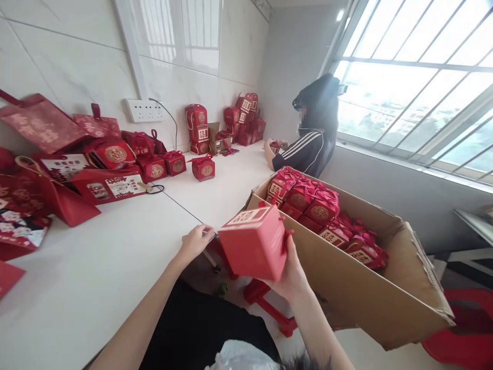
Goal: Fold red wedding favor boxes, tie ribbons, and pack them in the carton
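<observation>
Just past the counter [115,257] edge, the right hand [291,275] has its grip around a red box [254,246] near the carton [365,303] rim; the left hand [195,240] rests on that edge, grip unclear.

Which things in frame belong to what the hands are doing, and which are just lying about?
In use: red box held in right hand; cardboard carton beside it, with packed red boxes; left hand at the table edge.
Lying about: red gift bags; small ribboned boxes; stacked boxes in the far corner; socket strip on the wall; co-worker at the far end.
</observation>
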`<action>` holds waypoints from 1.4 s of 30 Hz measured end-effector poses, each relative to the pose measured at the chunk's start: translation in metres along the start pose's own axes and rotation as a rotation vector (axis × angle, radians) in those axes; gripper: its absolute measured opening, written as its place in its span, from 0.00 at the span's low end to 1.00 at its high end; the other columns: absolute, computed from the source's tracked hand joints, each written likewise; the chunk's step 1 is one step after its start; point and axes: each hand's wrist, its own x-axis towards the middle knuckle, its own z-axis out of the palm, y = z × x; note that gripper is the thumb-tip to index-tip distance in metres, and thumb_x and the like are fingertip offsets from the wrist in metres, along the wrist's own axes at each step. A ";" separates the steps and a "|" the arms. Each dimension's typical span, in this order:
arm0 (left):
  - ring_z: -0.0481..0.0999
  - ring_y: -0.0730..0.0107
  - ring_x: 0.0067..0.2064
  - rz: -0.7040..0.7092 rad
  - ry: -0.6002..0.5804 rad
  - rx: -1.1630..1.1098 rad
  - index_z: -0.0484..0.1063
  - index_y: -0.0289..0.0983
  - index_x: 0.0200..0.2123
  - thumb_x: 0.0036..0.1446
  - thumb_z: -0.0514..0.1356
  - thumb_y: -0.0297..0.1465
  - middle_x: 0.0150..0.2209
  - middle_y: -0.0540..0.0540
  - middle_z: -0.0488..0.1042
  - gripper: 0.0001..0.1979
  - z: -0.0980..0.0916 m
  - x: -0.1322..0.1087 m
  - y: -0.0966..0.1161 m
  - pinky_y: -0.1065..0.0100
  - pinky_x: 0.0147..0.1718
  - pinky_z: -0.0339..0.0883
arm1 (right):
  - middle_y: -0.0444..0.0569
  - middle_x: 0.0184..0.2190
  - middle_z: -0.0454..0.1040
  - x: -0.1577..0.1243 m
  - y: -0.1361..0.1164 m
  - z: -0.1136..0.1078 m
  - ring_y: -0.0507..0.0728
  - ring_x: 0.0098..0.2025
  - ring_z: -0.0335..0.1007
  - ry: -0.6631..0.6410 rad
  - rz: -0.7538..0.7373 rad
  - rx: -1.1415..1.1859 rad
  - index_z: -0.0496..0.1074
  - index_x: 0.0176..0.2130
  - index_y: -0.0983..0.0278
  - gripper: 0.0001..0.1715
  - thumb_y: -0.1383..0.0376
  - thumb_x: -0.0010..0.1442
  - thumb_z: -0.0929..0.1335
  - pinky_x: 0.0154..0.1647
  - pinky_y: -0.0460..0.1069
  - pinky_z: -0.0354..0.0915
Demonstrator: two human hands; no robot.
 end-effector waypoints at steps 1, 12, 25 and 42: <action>0.77 0.56 0.44 0.009 0.016 -0.027 0.71 0.38 0.32 0.54 0.52 0.41 0.40 0.43 0.79 0.14 -0.002 0.000 0.007 0.61 0.46 0.67 | 0.57 0.57 0.65 -0.001 0.000 -0.004 0.67 0.56 0.66 0.085 -0.135 -0.153 0.62 0.58 0.59 0.49 0.34 0.47 0.65 0.51 0.64 0.68; 0.75 0.70 0.38 0.678 0.079 -0.064 0.71 0.40 0.37 0.57 0.59 0.35 0.35 0.49 0.76 0.07 -0.006 -0.049 0.120 0.69 0.40 0.70 | 0.55 0.60 0.53 0.006 -0.022 -0.042 0.68 0.61 0.57 0.334 -0.820 -1.083 0.44 0.66 0.49 0.62 0.54 0.43 0.78 0.54 0.66 0.68; 0.76 0.69 0.34 1.564 0.127 0.109 0.73 0.33 0.40 0.62 0.48 0.22 0.33 0.45 0.78 0.13 0.034 -0.071 0.141 0.62 0.39 0.67 | 0.54 0.60 0.52 -0.021 -0.027 -0.065 0.65 0.62 0.55 0.524 -0.941 -0.930 0.47 0.65 0.48 0.52 0.64 0.50 0.74 0.53 0.61 0.69; 0.69 0.53 0.54 0.989 0.155 0.347 0.68 0.38 0.46 0.59 0.51 0.31 0.47 0.41 0.75 0.13 0.149 0.094 0.065 0.52 0.52 0.54 | 0.47 0.44 0.78 -0.029 -0.094 -0.161 0.57 0.46 0.75 0.390 -0.043 0.673 0.74 0.43 0.59 0.38 0.39 0.62 0.51 0.41 0.51 0.75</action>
